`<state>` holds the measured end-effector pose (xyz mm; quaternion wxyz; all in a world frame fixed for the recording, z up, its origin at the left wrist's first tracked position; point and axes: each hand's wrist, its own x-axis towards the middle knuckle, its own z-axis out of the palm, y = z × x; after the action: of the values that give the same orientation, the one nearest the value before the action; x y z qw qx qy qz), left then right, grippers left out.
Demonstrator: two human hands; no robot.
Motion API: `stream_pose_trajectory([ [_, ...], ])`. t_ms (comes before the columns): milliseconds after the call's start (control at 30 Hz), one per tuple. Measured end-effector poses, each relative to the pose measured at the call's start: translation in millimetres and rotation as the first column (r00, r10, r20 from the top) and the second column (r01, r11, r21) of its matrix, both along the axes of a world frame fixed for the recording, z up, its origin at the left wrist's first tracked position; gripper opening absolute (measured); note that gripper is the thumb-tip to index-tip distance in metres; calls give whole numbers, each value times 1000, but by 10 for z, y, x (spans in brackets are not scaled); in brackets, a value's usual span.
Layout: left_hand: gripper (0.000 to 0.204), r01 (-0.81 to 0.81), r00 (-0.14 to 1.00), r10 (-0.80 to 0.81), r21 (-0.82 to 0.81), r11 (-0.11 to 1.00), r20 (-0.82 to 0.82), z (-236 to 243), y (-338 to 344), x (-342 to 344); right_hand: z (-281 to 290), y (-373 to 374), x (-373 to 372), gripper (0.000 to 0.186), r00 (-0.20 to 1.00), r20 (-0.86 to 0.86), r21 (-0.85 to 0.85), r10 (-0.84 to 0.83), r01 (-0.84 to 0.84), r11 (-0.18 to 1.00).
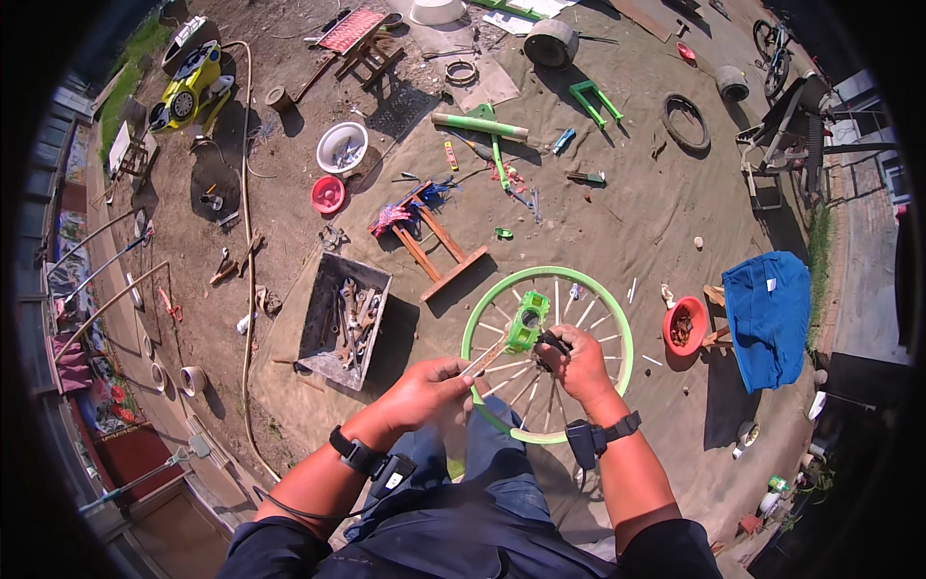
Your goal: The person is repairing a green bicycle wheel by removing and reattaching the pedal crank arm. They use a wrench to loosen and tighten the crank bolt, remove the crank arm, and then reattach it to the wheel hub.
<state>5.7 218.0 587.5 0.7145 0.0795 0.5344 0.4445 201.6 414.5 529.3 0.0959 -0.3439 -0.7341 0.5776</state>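
A wheel with a light green rim [625, 365] and pale spokes lies below my hands, near my legs. My left hand [434, 391] is closed on a thin pale stick [488, 358], whose far end reaches a bright green hub-like part [524, 330] with a round opening. My right hand [579, 365] is closed around a small dark piece [550, 349] right beside the green part. Whether the dark piece is joined to the green part, I cannot tell. Both overlap the wheel's middle.
To the left stands a grey bin [311, 349] of wrenches. Ahead lies a wooden stool [453, 275] on its side. A red bowl [683, 314] of small brown pieces and a blue cloth-covered seat [767, 323] are at the right. Farther off are a green tube [479, 126] and a tyre [686, 124].
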Motion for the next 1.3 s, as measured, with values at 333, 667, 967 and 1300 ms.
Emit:
stream_pose_trajectory([
  [333,18,-3,998,-3,107,994,58,277,618,-299,735,651,-353,20,997,68,48,-33,30,998],
  [667,17,7,999,-13,125,992,48,530,1474,-831,1032,1427,-762,20,1000,-7,233,-16,17,972],
  [967,17,40,998,-33,148,988,-47,726,2387,-1042,844,2274,-843,19,993,-42,23,-109,110,994],
  [1300,17,123,985,-112,77,989,-133,886,3818,-764,144,3590,-381,24,965,-177,-278,-193,139,950],
])
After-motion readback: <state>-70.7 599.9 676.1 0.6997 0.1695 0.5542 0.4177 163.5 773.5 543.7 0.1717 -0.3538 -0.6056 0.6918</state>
